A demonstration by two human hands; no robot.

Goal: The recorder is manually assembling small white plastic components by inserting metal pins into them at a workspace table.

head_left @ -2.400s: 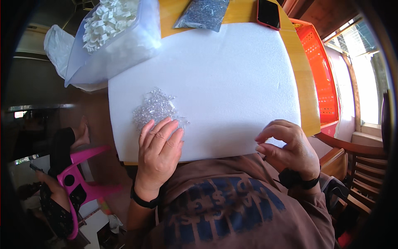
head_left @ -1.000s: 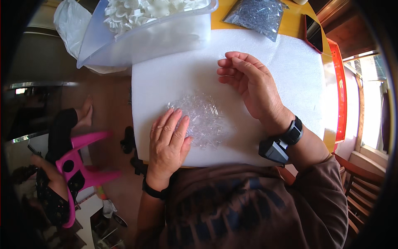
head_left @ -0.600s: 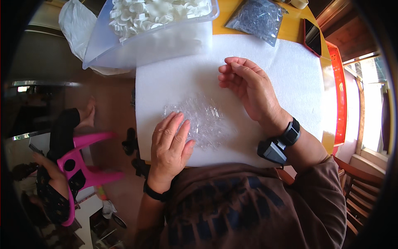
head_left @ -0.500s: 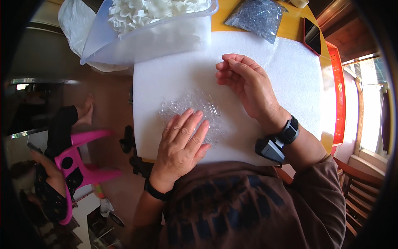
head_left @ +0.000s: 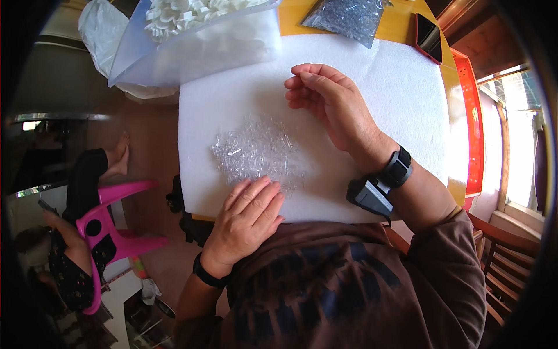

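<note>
A loose pile of small clear plastic pieces (head_left: pixel 254 150) lies on a white foam sheet (head_left: pixel 401 99). My left hand (head_left: pixel 247 221) is palm down at the pile's near edge, its fingers stretched out over the closest pieces. Beyond the pile and to its right, my right hand (head_left: pixel 337 102) is raised over the sheet. Its thumb and forefinger are closed in a pinch and the other fingers curl in. Anything between them is too small or hidden to make out.
A translucent plastic bin (head_left: pixel 197 61) of white plastic parts stands at the far left beside a white plastic bag (head_left: pixel 102 32). A bag of bluish clear pieces (head_left: pixel 346 20) and a phone (head_left: pixel 428 38) lie at the back. Left, a person sits on a pink chair (head_left: pixel 119 218).
My left hand has drawn back toward me, uncovering more of the pile. My right hand keeps its pinch. The whole view has shifted slightly.
</note>
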